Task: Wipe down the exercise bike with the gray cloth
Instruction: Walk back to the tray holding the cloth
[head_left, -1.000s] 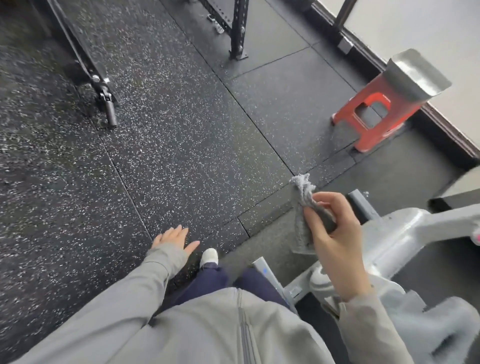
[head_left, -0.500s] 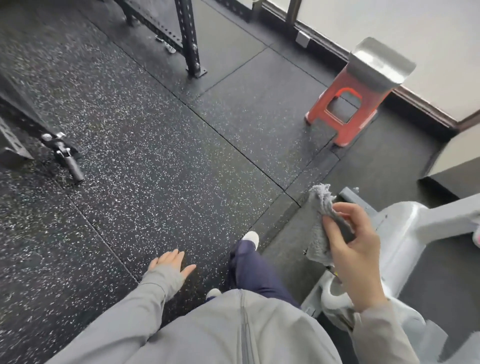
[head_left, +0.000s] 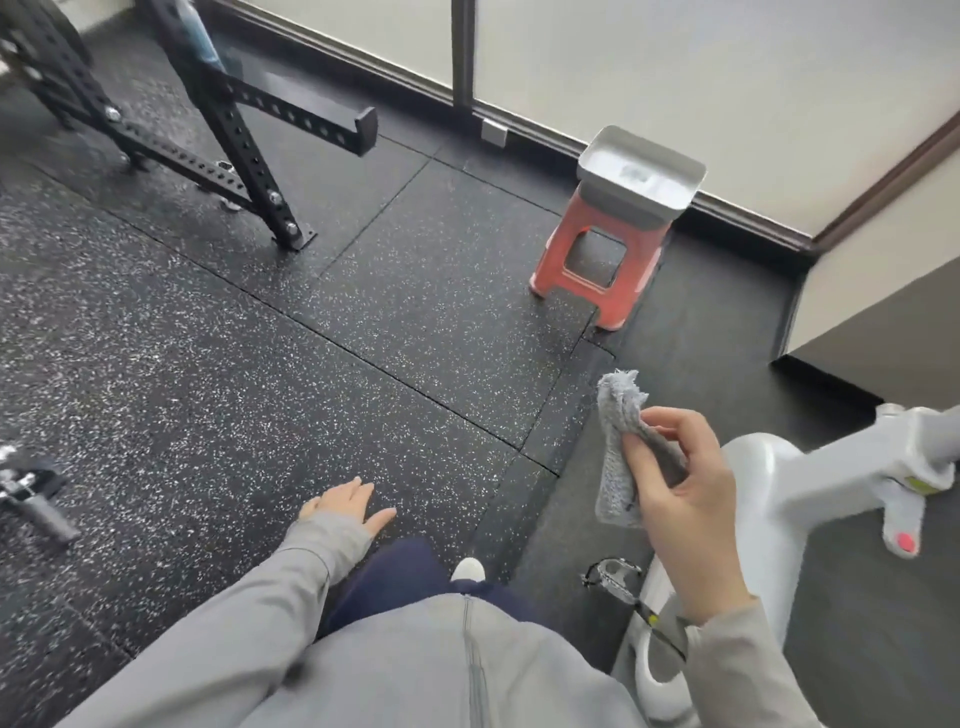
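Observation:
The gray cloth (head_left: 618, 447) hangs bunched between the thumb and fingers of my right hand (head_left: 685, 499), held in the air just left of the white exercise bike (head_left: 779, 493). The bike's frame fills the lower right, with a metal pedal (head_left: 613, 569) below my hand and a red-tipped knob (head_left: 904, 540) further right. The cloth does not touch the bike. My left hand (head_left: 345, 506) hangs low over the speckled floor with straight, relaxed fingers and holds nothing.
A red plastic stool (head_left: 597, 270) with a gray tray (head_left: 641, 174) on top stands near the wall. A black perforated rack frame (head_left: 244, 150) occupies the upper left. A handle attachment (head_left: 36, 504) lies at the left edge. A beige box (head_left: 883, 291) sits at right.
The view has swung up and right, bringing the wall, rack and bike arm into sight. My right hand keeps hold of the cloth; my left hand stays open at my side.

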